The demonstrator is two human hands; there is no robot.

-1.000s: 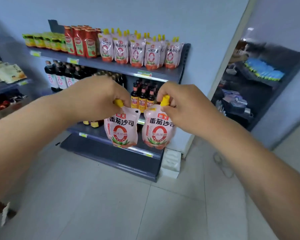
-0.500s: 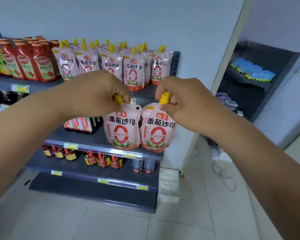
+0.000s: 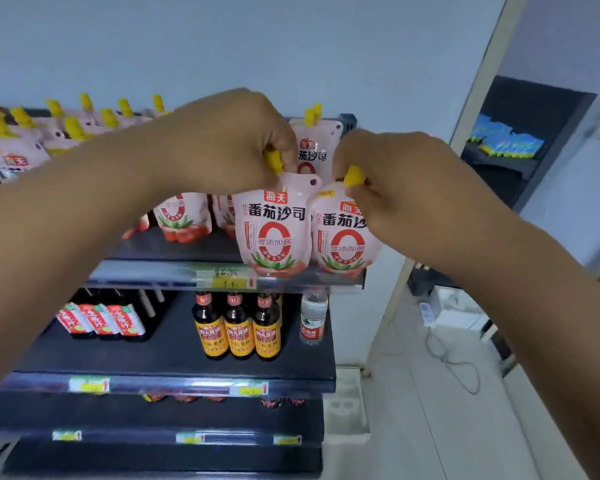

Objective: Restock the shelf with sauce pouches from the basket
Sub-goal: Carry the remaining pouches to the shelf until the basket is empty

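Observation:
My left hand [image 3: 229, 140] pinches the yellow cap of a pink tomato sauce pouch [image 3: 272, 233]. A second, matching pouch [image 3: 342, 240] hangs from my right hand [image 3: 392, 178], also gripped at its yellow cap. Both pouches hang side by side at the front right end of the top shelf [image 3: 174, 273], their bottoms at the level of its edge. Several more pouches [image 3: 184, 216] stand on that shelf behind them, one [image 3: 314, 147] showing between my hands. The basket is out of view.
Below the top shelf, dark soy sauce bottles [image 3: 238, 327], a water bottle [image 3: 313, 318] and red-labelled bottles [image 3: 101, 320] stand on a second shelf [image 3: 160, 384]. A white foam box [image 3: 347, 407] lies on the tiled floor right of the rack. A doorway with another dark rack [image 3: 510, 154] is at right.
I have come closer to the rack and both hands have lifted the two pouches up to the top shelf's front right end.

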